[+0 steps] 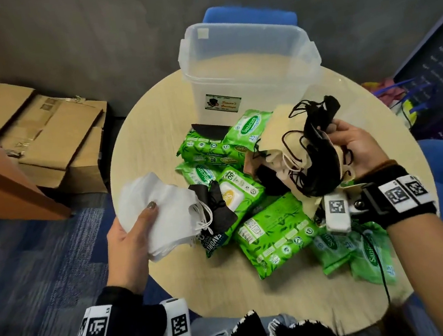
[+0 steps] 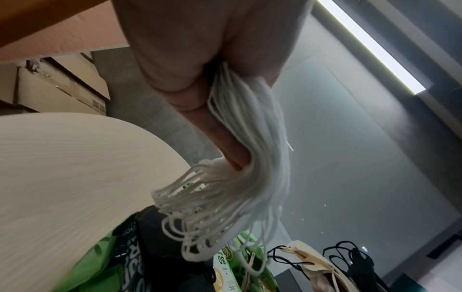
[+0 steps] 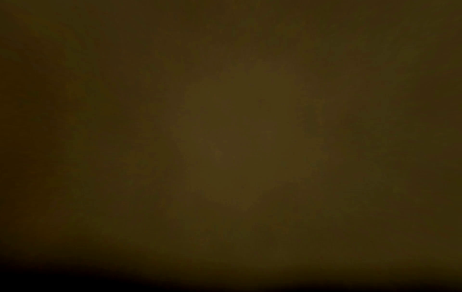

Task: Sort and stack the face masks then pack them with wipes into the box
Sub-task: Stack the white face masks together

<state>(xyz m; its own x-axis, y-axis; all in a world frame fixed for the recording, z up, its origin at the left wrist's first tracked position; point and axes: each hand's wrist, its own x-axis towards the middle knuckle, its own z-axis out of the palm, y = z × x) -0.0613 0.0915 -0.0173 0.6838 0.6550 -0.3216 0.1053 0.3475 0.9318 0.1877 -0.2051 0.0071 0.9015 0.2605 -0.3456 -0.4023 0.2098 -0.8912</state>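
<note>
left fingers (image 1: 148,213) pinching white masks (image 1: 163,202), right fingers (image 1: 340,126) gripping black and beige masks (image 1: 311,163)

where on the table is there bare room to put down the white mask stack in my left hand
Bare tabletop lies along the left edge, between the white mask stack in the left hand and the clear box. A second free strip runs along the near edge, below the green wipe packs. The middle and right are crowded with wipes and loose masks.
</note>
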